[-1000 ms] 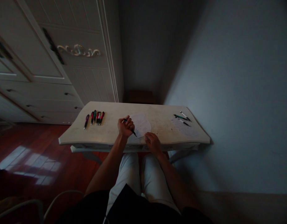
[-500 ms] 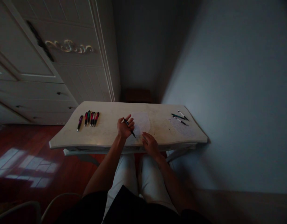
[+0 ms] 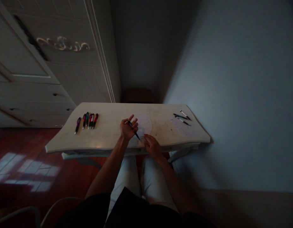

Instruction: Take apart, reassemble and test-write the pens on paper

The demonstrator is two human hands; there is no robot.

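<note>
My left hand (image 3: 128, 129) is turned palm up above the desk, its thumb and some fingers closed on a dark pen (image 3: 134, 129). The other fingertips stick out loosely. The pen slants with its narrow tip down to the right. Just beside that tip is my right hand (image 3: 151, 145), fingers curled together at the desk's front edge. Whatever it pinches is too small and dim to make out. Under and behind my left hand lies a white sheet of paper (image 3: 145, 122).
Several pens (image 3: 90, 121) with red, green and purple parts lie in a row at the left of the white desk (image 3: 108, 139). Three more pens (image 3: 182, 117) rest at the right, by a sheet with writing (image 3: 184, 129). A wall (image 3: 244, 110) borders the right side.
My right fingers have come slightly closer to the pen's tip. The left hand keeps its hold on the pen. The whole view has shifted a little.
</note>
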